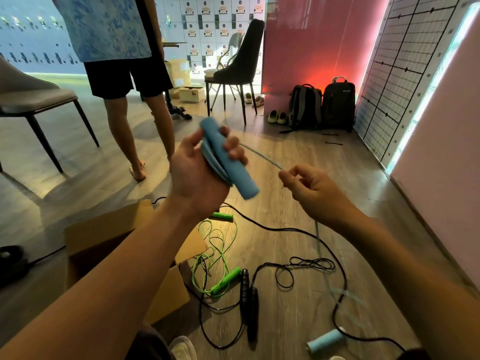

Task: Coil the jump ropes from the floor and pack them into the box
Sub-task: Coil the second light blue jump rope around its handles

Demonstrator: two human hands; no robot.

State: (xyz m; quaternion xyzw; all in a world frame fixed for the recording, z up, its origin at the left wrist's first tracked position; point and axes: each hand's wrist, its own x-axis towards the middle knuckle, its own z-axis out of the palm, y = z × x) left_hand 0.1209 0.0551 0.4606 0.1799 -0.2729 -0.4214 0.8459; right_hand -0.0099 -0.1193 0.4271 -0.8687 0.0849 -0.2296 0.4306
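My left hand [200, 172] grips a light blue jump-rope handle [228, 157] together with a few loops of its blue cord. My right hand [311, 188] pinches the same blue cord [262, 157], which stretches between the hands and then hangs down to the floor. The rope's second blue handle [326, 342] lies on the floor at the lower right. A green jump rope [215, 245] lies tangled beside the open cardboard box [98, 237]. A black jump rope [249, 305] lies on the floor below my hands, its cord looping widely.
Another person [130, 74] stands barefoot at the left, close to the box. A grey chair [31, 100] is at the far left and a dark chair [239, 66] behind. Two backpacks [322, 105] and shoes lean against the pink wall. A gridded panel runs along the right.
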